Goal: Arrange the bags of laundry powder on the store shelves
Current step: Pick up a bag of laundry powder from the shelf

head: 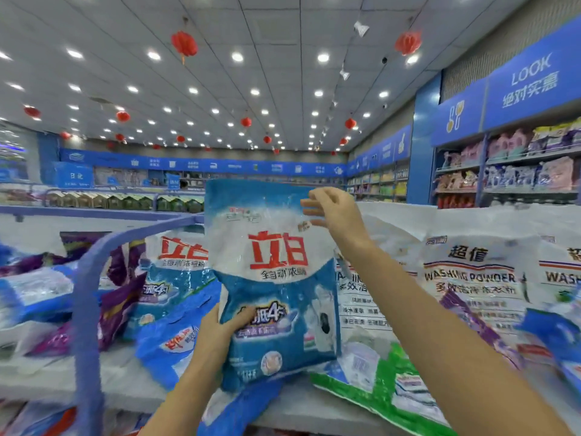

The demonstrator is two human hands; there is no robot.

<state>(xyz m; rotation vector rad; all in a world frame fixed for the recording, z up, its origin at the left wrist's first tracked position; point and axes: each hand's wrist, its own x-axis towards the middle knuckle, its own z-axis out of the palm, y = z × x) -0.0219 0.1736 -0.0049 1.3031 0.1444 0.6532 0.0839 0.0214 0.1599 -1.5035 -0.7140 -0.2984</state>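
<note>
grip: left hand holds blue laundry powder bag at its lower left edge, thumb pressed on the front, other fingers hidden behind. bag upright, base just over white shelf board. right hand at bag's top right corner, fingers loosely bent, apart; contact unclear. step, judged: placing. next calls for standing it beside matching blue bag behind-left, clear of white washing powder bags behind-right.
</note>
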